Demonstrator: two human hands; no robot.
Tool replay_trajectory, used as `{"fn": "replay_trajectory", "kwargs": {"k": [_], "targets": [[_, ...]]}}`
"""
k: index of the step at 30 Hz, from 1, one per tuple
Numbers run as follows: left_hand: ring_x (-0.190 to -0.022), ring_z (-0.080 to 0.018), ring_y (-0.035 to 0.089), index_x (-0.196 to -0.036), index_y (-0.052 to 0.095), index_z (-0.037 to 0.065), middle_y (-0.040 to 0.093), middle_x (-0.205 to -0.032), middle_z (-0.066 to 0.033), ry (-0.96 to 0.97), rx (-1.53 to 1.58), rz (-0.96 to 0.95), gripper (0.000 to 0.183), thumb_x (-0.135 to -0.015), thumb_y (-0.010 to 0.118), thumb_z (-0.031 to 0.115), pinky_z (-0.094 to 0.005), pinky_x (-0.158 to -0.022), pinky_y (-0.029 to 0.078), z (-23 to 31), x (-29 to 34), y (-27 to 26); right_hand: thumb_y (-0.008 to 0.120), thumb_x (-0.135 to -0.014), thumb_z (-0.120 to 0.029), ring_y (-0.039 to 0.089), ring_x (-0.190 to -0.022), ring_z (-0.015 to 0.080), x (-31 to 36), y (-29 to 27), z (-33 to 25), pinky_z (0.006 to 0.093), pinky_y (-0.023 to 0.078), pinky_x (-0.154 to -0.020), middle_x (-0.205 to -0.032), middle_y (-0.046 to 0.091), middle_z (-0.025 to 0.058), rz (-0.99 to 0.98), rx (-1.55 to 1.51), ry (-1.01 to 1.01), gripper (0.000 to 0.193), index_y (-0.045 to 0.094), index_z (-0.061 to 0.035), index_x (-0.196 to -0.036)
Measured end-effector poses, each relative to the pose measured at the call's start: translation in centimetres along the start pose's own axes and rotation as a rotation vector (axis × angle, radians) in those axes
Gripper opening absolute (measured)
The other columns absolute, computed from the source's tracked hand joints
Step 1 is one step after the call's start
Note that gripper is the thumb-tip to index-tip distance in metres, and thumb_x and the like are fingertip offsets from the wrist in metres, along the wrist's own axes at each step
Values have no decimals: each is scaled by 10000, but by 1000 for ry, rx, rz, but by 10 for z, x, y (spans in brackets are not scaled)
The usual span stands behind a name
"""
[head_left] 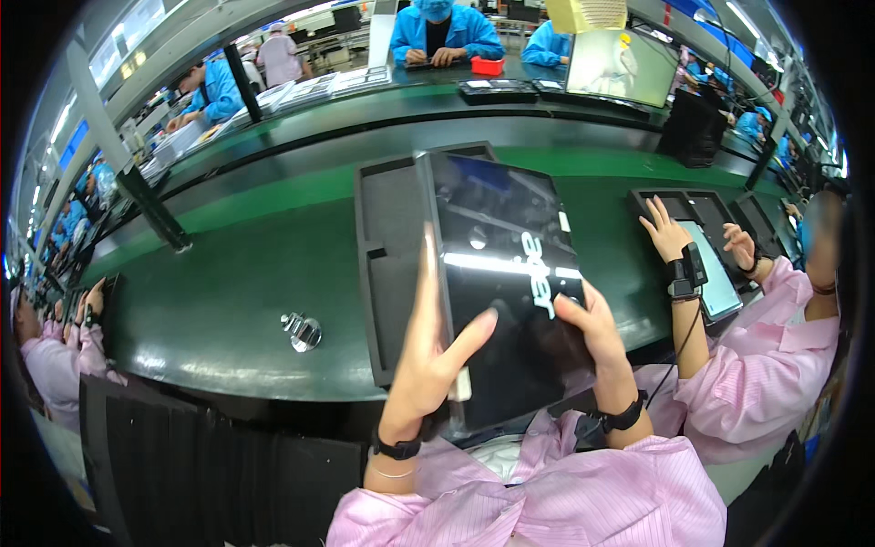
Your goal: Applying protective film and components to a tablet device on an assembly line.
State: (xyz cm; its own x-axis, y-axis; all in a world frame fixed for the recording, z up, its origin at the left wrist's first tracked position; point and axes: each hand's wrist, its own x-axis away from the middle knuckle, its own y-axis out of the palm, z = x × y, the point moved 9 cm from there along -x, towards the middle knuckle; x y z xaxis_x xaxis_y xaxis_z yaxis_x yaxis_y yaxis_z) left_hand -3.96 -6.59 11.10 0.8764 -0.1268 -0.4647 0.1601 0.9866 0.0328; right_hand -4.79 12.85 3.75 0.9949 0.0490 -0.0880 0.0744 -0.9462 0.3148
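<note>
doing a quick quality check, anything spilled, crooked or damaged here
Nothing plainly stands out. The panel is tilted, but the left hand and right hand hold it; the bright band across it looks like reflected light, not damage.

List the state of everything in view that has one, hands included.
Black panel: lifted, glossy face toward the camera, reflecting light.
Left hand: closed on the panel's left side, thumb on its face.
Right hand: closed on its right side, thumb also on the face.
Black tray: on the green bench, partly hidden behind the panel.
Small clear container: on the bench, untouched.
Monitor: lit.
Pale-blue panel: lying at right near a co-worker's hand.
</note>
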Motion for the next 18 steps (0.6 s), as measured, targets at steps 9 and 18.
{"fn": "replay_trajectory", "kwargs": {"k": [9, 18], "targets": [[-1176, -425, 471, -1400, 227, 5, 338, -1363, -322, 943, -591, 226, 908, -766, 636, 509, -443, -811, 513, 208, 29, -45, 676, -798, -91, 579, -889, 102, -26, -36, 33, 238, 455, -797, -1004, 608, 47, 154, -48, -65, 393, 525, -13, -1152], [-1158, -418, 484, -1387, 250, 0, 359, -1344, -316, 994, -584, 340, 886, -768, 637, 501, -436, -802, 515, 206, 19, -38, 686, -793, -93, 557, -943, 122, -23, -44, 38, 252, 433, -836, -1023, 604, 50, 160, -15, -72, 416, 524, -5, -1166]]}}
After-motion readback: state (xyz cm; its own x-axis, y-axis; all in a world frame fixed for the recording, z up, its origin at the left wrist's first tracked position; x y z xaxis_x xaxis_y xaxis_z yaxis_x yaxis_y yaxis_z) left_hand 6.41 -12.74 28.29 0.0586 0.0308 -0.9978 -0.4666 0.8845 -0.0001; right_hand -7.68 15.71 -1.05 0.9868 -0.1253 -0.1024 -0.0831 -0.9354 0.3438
